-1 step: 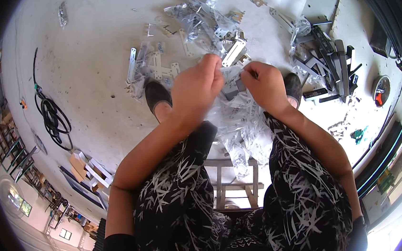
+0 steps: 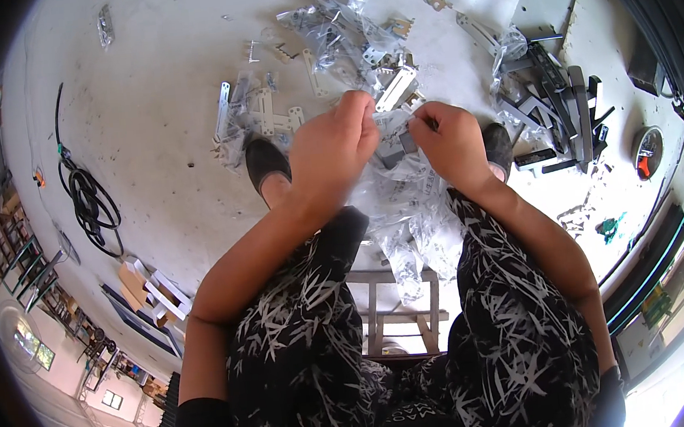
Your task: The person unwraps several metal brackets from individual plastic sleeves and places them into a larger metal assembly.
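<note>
The left hand (image 2: 334, 142) and the right hand (image 2: 451, 140) meet over the person's knees, each with fingers pinched shut on the top edge of a clear plastic bag (image 2: 406, 200) that hangs crumpled between the legs. A small grey metal piece (image 2: 393, 150) shows just between the two hands, at the bag's mouth; whether either hand grips it as well cannot be told. Both thumbs press toward the forefingers, so neither hand is spread. Below the hands the bag drapes down over a wooden stool frame (image 2: 395, 306), between thighs in black trousers with a white leaf print. Two dark shoes (image 2: 264, 159) rest on the concrete floor (image 2: 154, 116), one beside each hand. Just beyond the hands lies a heap of silver metal brackets (image 2: 264, 110) and more clear bags of hardware (image 2: 342, 26). To the right sits a pile of dark metal bars (image 2: 560, 105), and well apart on the left a coiled black cable (image 2: 88, 199) lies on the floor.
</note>
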The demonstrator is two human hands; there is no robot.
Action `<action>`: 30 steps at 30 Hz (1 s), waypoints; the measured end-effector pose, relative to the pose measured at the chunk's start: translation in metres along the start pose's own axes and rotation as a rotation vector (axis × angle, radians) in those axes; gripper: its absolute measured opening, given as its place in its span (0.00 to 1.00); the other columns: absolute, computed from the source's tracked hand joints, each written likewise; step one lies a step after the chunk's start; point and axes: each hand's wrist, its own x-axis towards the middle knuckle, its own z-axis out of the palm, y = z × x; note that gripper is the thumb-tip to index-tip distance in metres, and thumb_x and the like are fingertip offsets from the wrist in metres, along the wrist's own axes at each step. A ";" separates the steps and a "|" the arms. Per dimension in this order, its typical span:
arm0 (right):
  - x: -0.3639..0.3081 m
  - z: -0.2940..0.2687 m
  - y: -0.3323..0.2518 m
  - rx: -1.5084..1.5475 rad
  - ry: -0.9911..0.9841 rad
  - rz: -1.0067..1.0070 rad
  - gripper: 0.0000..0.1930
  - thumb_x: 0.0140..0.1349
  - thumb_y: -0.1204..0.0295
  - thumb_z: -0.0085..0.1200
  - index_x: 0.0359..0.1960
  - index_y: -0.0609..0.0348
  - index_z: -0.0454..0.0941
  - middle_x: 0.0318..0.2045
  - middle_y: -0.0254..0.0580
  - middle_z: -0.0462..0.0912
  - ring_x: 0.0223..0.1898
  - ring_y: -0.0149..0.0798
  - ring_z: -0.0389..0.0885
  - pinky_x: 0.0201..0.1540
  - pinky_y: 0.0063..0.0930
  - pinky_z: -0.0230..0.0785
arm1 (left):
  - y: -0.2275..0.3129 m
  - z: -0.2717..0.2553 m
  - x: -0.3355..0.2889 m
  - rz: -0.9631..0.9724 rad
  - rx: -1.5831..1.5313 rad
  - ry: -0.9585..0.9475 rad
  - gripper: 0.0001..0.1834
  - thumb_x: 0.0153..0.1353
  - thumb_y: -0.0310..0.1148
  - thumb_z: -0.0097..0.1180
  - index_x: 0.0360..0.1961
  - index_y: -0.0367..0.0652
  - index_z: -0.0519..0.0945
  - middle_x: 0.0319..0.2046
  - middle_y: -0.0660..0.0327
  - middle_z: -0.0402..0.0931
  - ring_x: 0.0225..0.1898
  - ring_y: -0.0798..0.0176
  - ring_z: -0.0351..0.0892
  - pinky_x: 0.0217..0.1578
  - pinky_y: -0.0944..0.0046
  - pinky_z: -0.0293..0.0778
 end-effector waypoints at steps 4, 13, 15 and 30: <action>0.003 -0.005 0.011 0.043 0.013 0.046 0.09 0.51 0.70 0.52 0.27 0.63 0.79 0.18 0.49 0.78 0.20 0.46 0.77 0.27 0.33 0.68 | -0.003 0.007 0.000 -0.009 0.039 0.006 0.07 0.57 0.27 0.50 0.38 0.42 0.71 0.26 0.53 0.75 0.24 0.48 0.75 0.23 0.56 0.68; -0.002 -0.015 0.020 0.188 0.027 0.201 0.09 0.56 0.70 0.52 0.31 0.64 0.79 0.20 0.44 0.79 0.21 0.36 0.76 0.28 0.26 0.68 | -0.019 0.012 -0.004 -0.090 -0.042 -0.210 0.07 0.58 0.31 0.52 0.35 0.40 0.73 0.23 0.53 0.75 0.21 0.52 0.74 0.23 0.58 0.68; -0.005 -0.009 0.024 0.187 0.057 -0.056 0.08 0.57 0.71 0.52 0.33 0.65 0.78 0.23 0.46 0.79 0.24 0.38 0.76 0.30 0.26 0.68 | -0.021 0.016 -0.009 -0.188 -0.120 -0.399 0.08 0.59 0.33 0.53 0.35 0.39 0.73 0.22 0.55 0.75 0.20 0.56 0.74 0.22 0.60 0.68; -0.006 0.005 -0.004 -0.015 -0.072 -0.238 0.07 0.53 0.70 0.56 0.26 0.60 0.74 0.22 0.42 0.74 0.22 0.43 0.74 0.26 0.34 0.66 | -0.046 0.056 -0.024 -1.117 -1.198 -0.626 0.12 0.65 0.41 0.44 0.29 0.45 0.68 0.15 0.70 0.58 0.12 0.73 0.57 0.13 0.70 0.51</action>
